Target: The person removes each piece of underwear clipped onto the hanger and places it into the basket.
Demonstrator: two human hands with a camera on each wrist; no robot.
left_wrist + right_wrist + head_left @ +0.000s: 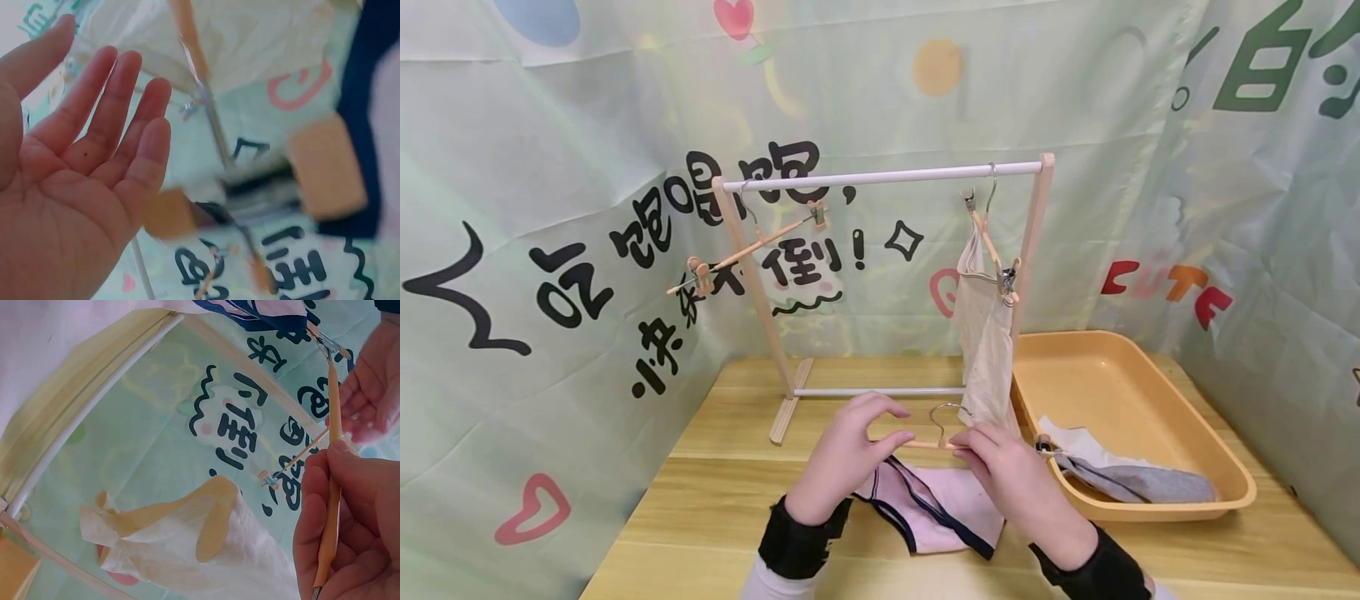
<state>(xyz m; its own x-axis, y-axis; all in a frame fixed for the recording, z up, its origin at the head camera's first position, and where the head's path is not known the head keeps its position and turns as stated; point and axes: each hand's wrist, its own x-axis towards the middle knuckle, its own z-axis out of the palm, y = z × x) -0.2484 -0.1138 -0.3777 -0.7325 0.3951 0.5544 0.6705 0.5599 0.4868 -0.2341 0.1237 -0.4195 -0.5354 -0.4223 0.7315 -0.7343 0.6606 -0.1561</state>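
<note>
My right hand (1003, 471) grips the bar of a wooden clip hanger (333, 412) with a metal hook. Pink underpants (958, 496) with navy trim are below the hanger in the head view, just over the table. Their edge meets the hanger's left clip (262, 194), large and blurred in the left wrist view; whether it bites the cloth is unclear. My left hand (81, 162) is beside that clip, palm bare and fingers loosely extended, holding nothing. In the head view, the left hand (850, 454) hides the hanger's left end.
A wooden rack (880, 177) stands behind my hands. On its bar hang a bare clip hanger (760, 242) at left and a cream cloth garment (985, 342) clipped at right. The yellow tray (1097, 358) at right holds grey and white cloth (1138, 475).
</note>
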